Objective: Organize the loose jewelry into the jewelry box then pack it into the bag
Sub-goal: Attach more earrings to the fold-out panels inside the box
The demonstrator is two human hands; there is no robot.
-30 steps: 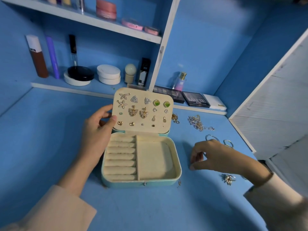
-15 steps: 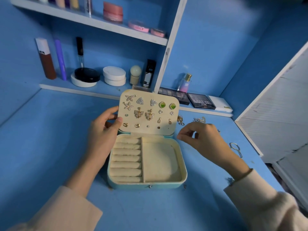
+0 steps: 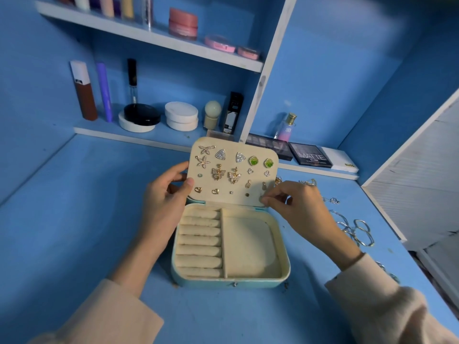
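Note:
A pale teal jewelry box [image 3: 231,282] lies open on the blue desk, with cream ring rolls [image 3: 200,242] on its left and a bare compartment [image 3: 248,247] on its right. Its raised lid [image 3: 233,146] carries several pinned earrings. My left hand [image 3: 161,207] grips the lid's left edge with thumb in front. My right hand [image 3: 298,209] pinches a small earring, barely visible, against the lid's lower right corner. Loose silver rings [image 3: 360,232] and a chain [image 3: 308,182] lie to the right of the box. No bag is in view.
A low shelf behind the box holds makeup palettes [image 3: 310,155], a perfume bottle [image 3: 285,127], compacts [image 3: 181,115] and tubes. A higher shelf carries pink jars [image 3: 183,23]. A white cabinet [image 3: 422,170] bounds the desk on the right.
My right hand left the desk surface at the right and moved up and left to the lid's lower right corner, fingertips pinched. My left hand stayed on the lid.

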